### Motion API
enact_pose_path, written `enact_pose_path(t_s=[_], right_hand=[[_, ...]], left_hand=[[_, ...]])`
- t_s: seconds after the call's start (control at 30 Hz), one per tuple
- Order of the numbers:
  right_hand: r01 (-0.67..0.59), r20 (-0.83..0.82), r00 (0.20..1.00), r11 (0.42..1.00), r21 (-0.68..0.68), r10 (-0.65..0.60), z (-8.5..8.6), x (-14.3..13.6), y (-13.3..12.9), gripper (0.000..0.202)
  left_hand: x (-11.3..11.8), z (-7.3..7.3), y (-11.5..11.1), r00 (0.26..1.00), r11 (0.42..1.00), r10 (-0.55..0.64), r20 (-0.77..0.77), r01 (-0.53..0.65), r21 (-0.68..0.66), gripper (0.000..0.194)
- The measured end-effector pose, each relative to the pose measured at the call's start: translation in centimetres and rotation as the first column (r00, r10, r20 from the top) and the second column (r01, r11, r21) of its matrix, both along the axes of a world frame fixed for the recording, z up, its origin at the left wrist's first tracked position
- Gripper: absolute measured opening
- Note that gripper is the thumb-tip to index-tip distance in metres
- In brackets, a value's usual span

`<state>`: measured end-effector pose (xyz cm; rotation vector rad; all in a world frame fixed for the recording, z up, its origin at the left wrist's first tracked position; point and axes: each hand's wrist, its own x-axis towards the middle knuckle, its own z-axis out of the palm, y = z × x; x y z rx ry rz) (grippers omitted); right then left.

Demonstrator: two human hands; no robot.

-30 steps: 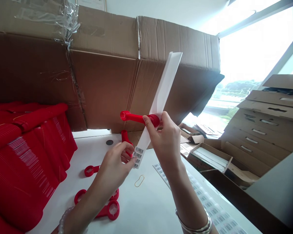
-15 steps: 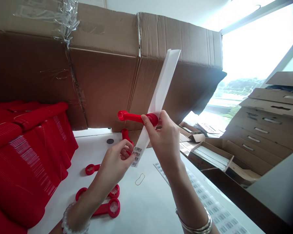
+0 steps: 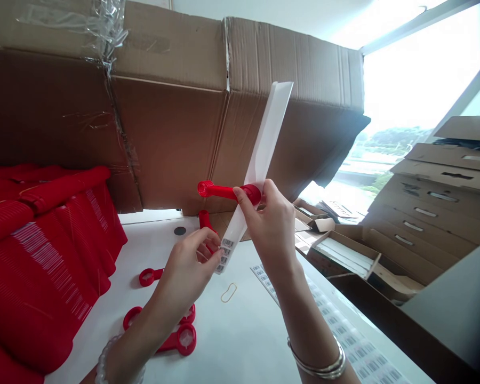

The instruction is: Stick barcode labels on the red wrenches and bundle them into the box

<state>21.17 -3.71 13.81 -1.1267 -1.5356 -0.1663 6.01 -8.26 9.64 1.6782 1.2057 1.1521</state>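
Note:
In my right hand [image 3: 270, 218] I grip a red plastic piece [image 3: 220, 191] with a ring at each end, its far end pointing left. The same hand pins a long white label strip [image 3: 269, 136] that slants up to the right. A few barcode labels sit at the strip's lower end, where my left hand [image 3: 196, 258] pinches the edge between thumb and finger. Behind my left fingers, another red piece [image 3: 204, 220] is partly hidden. More red ringed pieces [image 3: 187, 339] lie on the white table [image 3: 240, 341] below my left forearm.
Stacks of red pieces [image 3: 56, 256] fill the left side. Large cardboard boxes [image 3: 164, 133] stand behind the table. Barcode label sheets [image 3: 344, 330] lie at the right edge, beside open cartons [image 3: 344, 250]. A rubber band [image 3: 229, 292] rests mid-table.
The red piece in my right hand has shifted slightly to the right. Both hands keep their holds, and the strip has barely moved.

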Motion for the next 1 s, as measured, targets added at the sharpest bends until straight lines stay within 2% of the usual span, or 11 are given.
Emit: enact_pose_path(t_s=[0.17,0.27,0.4,0.53,0.6,0.67,0.77,0.83,1.0], right_hand=[[0.020,0.015,1.000,1.000,-0.006,-0.020,-0.1,0.2,0.3,0.026],[0.028,0.021,0.999,0.999,-0.017,-0.027,-0.2,0.1,0.5,0.027],[0.055,0.028,0.998,0.998,-0.018,-0.055,-0.5,0.5,1.1,0.029],[0.074,0.001,0.997,0.996,-0.040,-0.074,-0.5,1.2,1.6,0.027],[0.009,-0.065,0.998,0.995,-0.098,-0.015,-0.2,1.4,1.4,0.030],[-0.137,-0.173,0.979,0.975,-0.174,0.106,0.4,1.3,0.9,0.032],[-0.387,-0.333,0.895,0.887,-0.251,0.297,1.3,0.8,-0.5,0.033],[-0.490,-0.400,0.841,0.828,-0.273,0.366,1.8,0.3,-1.6,0.035],[-0.613,-0.465,0.760,0.738,-0.282,0.453,2.5,-0.9,-3.5,0.032]], left_hand=[[-0.3,0.6,-0.9,0.999,1.000,-0.004,-0.046,0.004,0.004,0.020],[-0.5,1.1,-1.2,1.000,1.000,-0.001,-0.030,0.001,-0.012,0.020],[-0.9,2.2,-1.9,0.995,0.994,-0.068,0.069,0.074,-0.083,0.019],[-2.0,3.2,-2.3,0.956,0.964,-0.168,0.239,0.210,-0.165,0.021],[-2.6,3.5,-2.3,0.934,0.950,-0.192,0.302,0.254,-0.183,0.022],[-3.3,3.8,-2.1,0.924,0.949,-0.172,0.342,0.248,-0.192,0.023],[-4.0,4.2,-2.0,0.917,0.960,-0.118,0.381,0.204,-0.193,0.025],[-4.2,4.3,-2.2,0.911,0.969,-0.093,0.402,0.175,-0.173,0.029],[-3.6,4.5,-3.0,0.881,0.997,0.068,0.468,-0.069,-0.014,0.028]])
